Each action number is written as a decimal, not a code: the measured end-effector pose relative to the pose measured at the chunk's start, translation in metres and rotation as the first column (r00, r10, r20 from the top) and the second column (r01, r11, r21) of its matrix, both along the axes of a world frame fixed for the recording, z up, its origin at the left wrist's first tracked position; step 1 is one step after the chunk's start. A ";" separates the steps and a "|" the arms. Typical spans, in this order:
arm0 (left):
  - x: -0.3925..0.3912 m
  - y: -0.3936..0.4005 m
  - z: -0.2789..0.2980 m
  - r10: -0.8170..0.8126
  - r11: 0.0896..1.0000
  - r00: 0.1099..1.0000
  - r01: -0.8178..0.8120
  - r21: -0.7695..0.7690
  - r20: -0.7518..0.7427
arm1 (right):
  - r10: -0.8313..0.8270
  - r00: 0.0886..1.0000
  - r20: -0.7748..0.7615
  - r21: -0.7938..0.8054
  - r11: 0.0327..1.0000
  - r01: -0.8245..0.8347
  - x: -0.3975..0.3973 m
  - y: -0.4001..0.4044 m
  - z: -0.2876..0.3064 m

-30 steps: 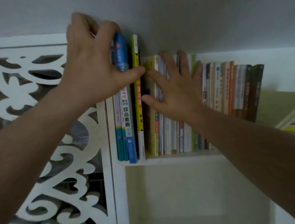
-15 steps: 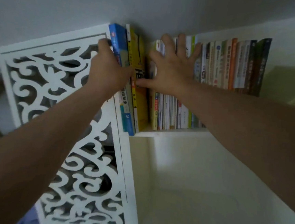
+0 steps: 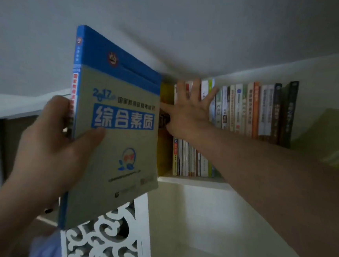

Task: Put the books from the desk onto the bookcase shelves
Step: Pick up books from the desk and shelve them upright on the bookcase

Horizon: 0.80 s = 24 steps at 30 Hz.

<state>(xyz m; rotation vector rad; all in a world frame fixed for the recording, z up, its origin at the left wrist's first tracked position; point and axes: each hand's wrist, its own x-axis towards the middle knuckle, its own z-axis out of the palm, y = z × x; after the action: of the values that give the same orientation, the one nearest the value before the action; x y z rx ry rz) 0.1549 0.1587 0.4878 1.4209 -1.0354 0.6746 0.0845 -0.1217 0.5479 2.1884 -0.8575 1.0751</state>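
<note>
While left hand (image 3: pixel 47 150) grips blue-grey book (image 3: pixel 114 136), upright books (image 3: pixel 248 110) on shelf (image 3: pixel 192 181).

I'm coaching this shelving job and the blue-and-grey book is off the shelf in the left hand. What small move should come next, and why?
Probably swing the blue-and-grey book spine-out toward the slot beside the yellow book and slide it in. The left hand holds it clear of the shelf, cover facing the camera, while the right hand lies flat against the row of books, seemingly bracing it.
</note>
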 end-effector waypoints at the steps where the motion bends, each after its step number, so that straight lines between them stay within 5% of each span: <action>1: -0.001 0.008 0.002 0.011 1.000 1.000 -0.012 -0.027 -0.012 | -0.010 1.000 -0.023 -0.008 1.000 0.009 0.005 0.001 0.002; 7: -0.032 -0.001 0.001 0.142 0.981 0.987 -0.131 -0.145 0.072 | 0.001 0.994 -0.113 -0.008 1.000 -0.002 -0.009 0.004 0.011; 17: -0.009 -0.082 0.016 0.296 0.954 0.953 -0.292 -0.069 0.060 | 0.079 0.990 -0.120 0.007 0.997 -0.078 -0.044 -0.013 0.011; 24: -0.023 -0.134 -0.001 0.027 0.999 0.994 -0.025 -0.024 0.109 | 0.080 0.996 -0.045 -0.030 0.996 -0.082 -0.036 -0.019 0.008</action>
<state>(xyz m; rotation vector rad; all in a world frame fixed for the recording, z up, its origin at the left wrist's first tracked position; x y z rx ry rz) 0.1316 0.0247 0.4871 1.3922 -1.0918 0.7880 0.0483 -0.1402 0.5557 2.2286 -0.7329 1.0673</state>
